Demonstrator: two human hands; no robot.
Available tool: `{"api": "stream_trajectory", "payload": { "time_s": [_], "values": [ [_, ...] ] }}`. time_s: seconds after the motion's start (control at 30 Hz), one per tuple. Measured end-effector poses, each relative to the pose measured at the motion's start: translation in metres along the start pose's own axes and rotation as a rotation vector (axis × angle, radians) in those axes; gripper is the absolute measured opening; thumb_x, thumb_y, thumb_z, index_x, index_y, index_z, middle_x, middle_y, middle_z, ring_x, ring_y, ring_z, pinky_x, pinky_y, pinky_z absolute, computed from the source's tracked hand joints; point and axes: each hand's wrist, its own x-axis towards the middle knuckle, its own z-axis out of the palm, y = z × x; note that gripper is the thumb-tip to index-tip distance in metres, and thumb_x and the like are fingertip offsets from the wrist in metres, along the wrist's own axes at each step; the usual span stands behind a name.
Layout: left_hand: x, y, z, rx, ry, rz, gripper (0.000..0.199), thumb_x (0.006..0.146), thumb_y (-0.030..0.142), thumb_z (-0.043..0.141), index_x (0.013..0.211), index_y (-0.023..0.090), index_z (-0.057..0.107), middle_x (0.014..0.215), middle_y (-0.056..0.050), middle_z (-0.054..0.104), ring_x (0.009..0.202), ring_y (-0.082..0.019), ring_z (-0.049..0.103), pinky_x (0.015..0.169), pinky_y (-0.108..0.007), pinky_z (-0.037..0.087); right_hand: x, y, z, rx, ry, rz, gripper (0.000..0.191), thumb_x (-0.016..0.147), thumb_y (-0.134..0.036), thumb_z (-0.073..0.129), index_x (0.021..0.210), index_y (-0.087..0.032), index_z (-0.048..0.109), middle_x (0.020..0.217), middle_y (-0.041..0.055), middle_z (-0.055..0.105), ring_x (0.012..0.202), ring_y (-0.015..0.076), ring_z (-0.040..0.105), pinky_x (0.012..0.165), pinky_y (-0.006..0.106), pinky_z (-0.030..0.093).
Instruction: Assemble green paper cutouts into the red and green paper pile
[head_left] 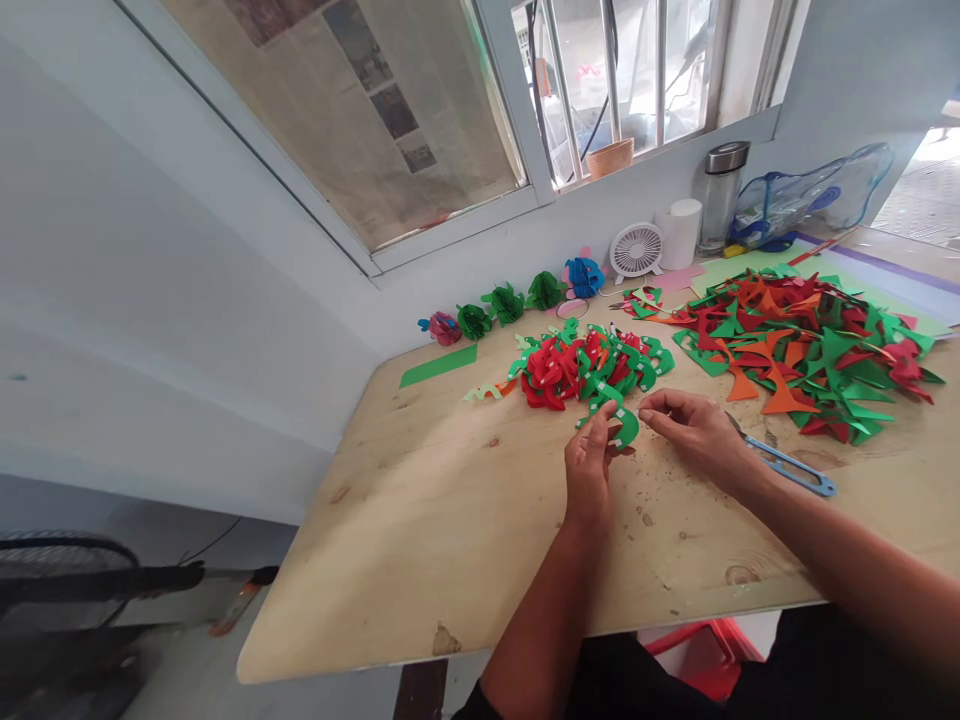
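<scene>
A curved green paper cutout [627, 428] with small white squares on it is pinched in my left hand [591, 468], just above the wooden table. Close by on the right, my right hand [694, 432] has thumb and forefinger pressed together near the cutout's edge; whatever is between them is too small to make out. Behind my hands lies a heap of red and green paper cutouts [551, 375], many bearing the same white squares. A blue-handled utility knife [796, 472] rests on the table beneath my right wrist.
Red, orange and green paper scraps [795, 350] are piled at the right. Along the wall stand folded paper ornaments [504, 303], a small white fan [636, 250], a white cylinder [682, 232] and a glass bottle [722, 200]. A green paper strip [439, 367] lies at the back left.
</scene>
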Motion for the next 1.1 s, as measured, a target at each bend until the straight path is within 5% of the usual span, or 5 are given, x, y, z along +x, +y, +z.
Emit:
{"api": "stream_trajectory", "payload": {
  "time_s": [0.37,0.63,0.87,1.1],
  "values": [
    [-0.002,0.005,-0.001,0.19,-0.034,0.063,0.049,0.076,0.052,0.059,0.109,0.017,0.066,0.094,-0.009,0.065,0.087,-0.019,0.057,0.065,-0.025,0.047,-0.001,0.003,0.001,0.008,-0.098,0.028,0.028,0.075,-0.045,0.057,0.07,-0.018,0.064,0.063,0.0011,0.061,0.055,0.0126,0.048,0.049,0.024,0.036],
    [-0.005,0.006,0.003,0.414,-0.032,0.186,0.05,0.071,0.027,0.068,0.12,0.022,0.058,0.103,-0.008,0.063,0.09,-0.018,0.058,0.07,-0.026,0.047,-0.002,-0.004,-0.001,-0.005,-0.03,0.063,0.025,0.073,-0.042,0.058,0.071,-0.018,0.065,0.067,0.0024,0.063,0.06,0.0141,0.052,0.054,0.025,0.04],
    [-0.011,0.007,0.002,0.755,-0.016,0.407,0.028,0.076,0.023,0.063,0.104,0.021,0.059,0.102,-0.008,0.063,0.093,-0.02,0.057,0.077,-0.031,0.043,0.0,-0.001,-0.001,-0.021,0.0,0.06,0.025,0.072,-0.042,0.059,0.072,-0.017,0.066,0.067,0.0033,0.064,0.062,0.0152,0.054,0.057,0.026,0.042],
    [-0.009,0.004,0.001,0.784,-0.012,0.415,0.021,0.076,0.027,0.064,0.096,0.022,0.063,0.096,-0.007,0.066,0.094,-0.023,0.057,0.086,-0.036,0.041,-0.001,-0.001,0.001,-0.03,-0.009,0.049,0.026,0.074,-0.043,0.057,0.072,-0.019,0.065,0.064,0.0021,0.062,0.059,0.0143,0.052,0.052,0.025,0.041]
  ]
}}
